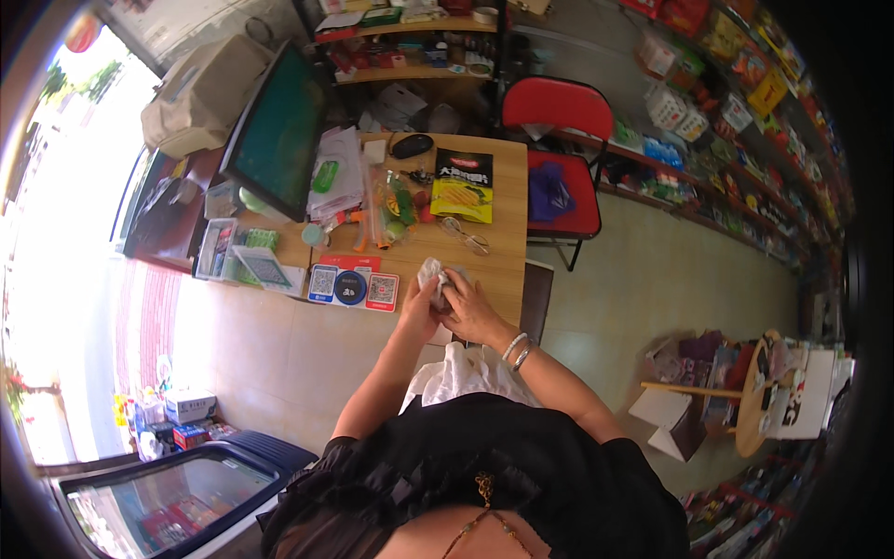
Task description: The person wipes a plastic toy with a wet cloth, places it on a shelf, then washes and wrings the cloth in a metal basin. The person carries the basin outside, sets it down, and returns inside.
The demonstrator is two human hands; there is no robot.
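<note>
My left hand (419, 307) and my right hand (475, 307) are close together over the front edge of a wooden desk (508, 182). Between them they hold a crumpled white cloth or tissue (431, 270). Something greyish shows among the fingers, but I cannot tell what it is. Just beyond my hands, a pair of eyeglasses (466, 236) lies on the desktop. A black and yellow snack bag (462, 187) lies behind the glasses. Left of my hands, payment code plates with a round dark disc (350, 287) sit at the desk edge.
A monitor (279, 133) stands at the left of the desk, near papers (339, 171) and a black mouse (411, 146). A red folding chair (559, 175) stands to the right. Stocked shelves (705, 126) line the right side. A glass-topped freezer (174, 499) is at lower left.
</note>
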